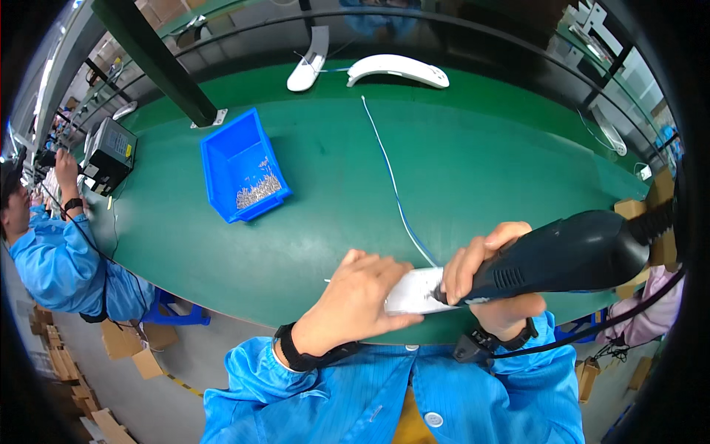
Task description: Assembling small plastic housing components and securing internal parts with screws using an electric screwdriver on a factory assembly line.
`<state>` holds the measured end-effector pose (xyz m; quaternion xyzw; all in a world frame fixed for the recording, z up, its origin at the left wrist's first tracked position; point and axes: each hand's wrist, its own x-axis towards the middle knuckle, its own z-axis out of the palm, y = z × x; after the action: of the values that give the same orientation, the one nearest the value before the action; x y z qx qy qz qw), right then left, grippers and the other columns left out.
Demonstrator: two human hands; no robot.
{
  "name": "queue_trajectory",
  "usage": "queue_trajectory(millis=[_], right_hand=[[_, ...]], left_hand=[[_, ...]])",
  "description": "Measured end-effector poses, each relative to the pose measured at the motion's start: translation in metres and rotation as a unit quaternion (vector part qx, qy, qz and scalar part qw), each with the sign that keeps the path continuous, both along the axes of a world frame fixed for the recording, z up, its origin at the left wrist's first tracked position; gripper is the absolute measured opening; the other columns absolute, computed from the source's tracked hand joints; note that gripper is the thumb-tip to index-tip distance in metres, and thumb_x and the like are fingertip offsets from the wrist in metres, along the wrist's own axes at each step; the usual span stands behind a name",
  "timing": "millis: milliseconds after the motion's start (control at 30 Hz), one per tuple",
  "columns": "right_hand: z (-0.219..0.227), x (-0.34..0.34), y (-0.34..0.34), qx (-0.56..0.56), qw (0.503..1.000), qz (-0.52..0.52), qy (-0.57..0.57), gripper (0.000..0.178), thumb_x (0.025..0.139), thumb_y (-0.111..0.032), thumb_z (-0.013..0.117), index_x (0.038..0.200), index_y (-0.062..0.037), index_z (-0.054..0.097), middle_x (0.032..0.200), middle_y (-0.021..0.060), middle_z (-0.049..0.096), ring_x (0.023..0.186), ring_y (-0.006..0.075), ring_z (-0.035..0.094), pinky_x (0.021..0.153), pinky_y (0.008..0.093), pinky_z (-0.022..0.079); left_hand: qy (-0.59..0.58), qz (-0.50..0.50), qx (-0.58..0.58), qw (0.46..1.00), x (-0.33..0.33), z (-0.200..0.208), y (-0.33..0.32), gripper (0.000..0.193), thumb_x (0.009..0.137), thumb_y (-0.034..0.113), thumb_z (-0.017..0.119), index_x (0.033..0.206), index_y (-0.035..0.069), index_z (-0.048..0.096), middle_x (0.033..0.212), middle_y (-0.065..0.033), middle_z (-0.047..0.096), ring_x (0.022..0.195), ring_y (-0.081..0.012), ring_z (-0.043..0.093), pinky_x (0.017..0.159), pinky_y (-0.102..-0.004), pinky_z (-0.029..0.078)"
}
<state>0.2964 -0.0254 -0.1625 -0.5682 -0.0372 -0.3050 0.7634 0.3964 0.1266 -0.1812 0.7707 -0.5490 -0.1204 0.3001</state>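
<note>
My right hand (473,270) is wrapped round a dark electric screwdriver (569,251), which lies nearly level with its tip pointing left. The tip meets a white plastic piece (411,293) near the front edge of the bench. My left hand (359,292) grips the left end of that piece, thumb on the near side and fingers over the far side. A blue and white cable (392,177) runs from the piece away across the bench. Whatever lies right under the tip is hidden by my right fingers.
A blue bin (222,170) holding small screws stands left of centre. Two white curved housings (399,69) (305,74) lie at the back. A green post (159,63) rises at the back left beside a black box (111,152). A co-worker (59,251) sits at far left.
</note>
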Motion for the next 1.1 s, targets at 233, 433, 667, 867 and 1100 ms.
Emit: queue_trajectory(millis=[233,433,667,867,1100], right_hand=[[0.017,0.027,-0.073,-0.130,0.909,0.393,-0.056,0.063,0.091,-0.052,0.021,0.114,-0.0008,0.049,0.066,0.0202,0.061,0.068,0.0347,0.062,0.078,0.0444,0.043],[0.031,0.098,-0.104,-0.275,0.888,0.268,0.251,0.033,0.086,-0.023,0.055,0.111,-0.0008,0.053,0.084,0.0075,0.063,0.076,0.0117,0.057,0.077,0.0274,0.042],[0.001,0.238,-0.115,-0.524,0.808,0.113,0.244,0.037,0.081,-0.024,0.062,0.106,0.0019,0.054,0.092,0.0089,0.058,0.078,0.0122,0.056,0.071,0.0260,0.046],[-0.038,0.318,-0.113,-0.685,0.719,-0.019,0.120,0.044,0.075,-0.037,0.061,0.110,-0.0113,0.056,0.106,0.0165,0.050,0.087,0.0334,0.057,0.076,0.0406,0.046],[-0.056,0.333,-0.105,-0.796,0.576,-0.082,0.170,0.032,0.068,-0.022,0.064,0.096,-0.0073,0.057,0.094,0.0211,0.054,0.075,0.0318,0.061,0.065,0.0393,0.050]], left_hand=[[0.014,-0.115,0.011,0.993,0.014,0.001,0.010,0.053,0.066,0.041,0.069,0.103,0.007,0.055,0.082,-0.0065,0.054,0.083,-0.0240,0.050,0.084,-0.0370,0.033],[0.033,-0.147,0.041,0.988,0.028,-0.003,0.017,0.053,0.063,0.034,0.071,0.106,0.008,0.053,0.079,-0.0047,0.054,0.080,-0.0216,0.051,0.086,-0.0369,0.033],[0.056,-0.151,0.010,0.987,0.042,-0.004,0.023,0.052,0.065,0.031,0.071,0.108,0.007,0.053,0.078,-0.0038,0.053,0.079,-0.0193,0.050,0.088,-0.0364,0.032],[0.084,-0.153,0.031,0.984,0.045,0.000,0.023,0.052,0.068,0.032,0.069,0.110,0.007,0.053,0.079,-0.0035,0.053,0.084,-0.0191,0.050,0.089,-0.0376,0.033],[-0.088,0.118,-0.091,0.985,0.086,0.030,0.036,0.037,0.069,0.017,0.067,0.101,0.004,0.054,0.081,-0.0077,0.055,0.079,-0.0258,0.054,0.073,-0.0385,0.043]])
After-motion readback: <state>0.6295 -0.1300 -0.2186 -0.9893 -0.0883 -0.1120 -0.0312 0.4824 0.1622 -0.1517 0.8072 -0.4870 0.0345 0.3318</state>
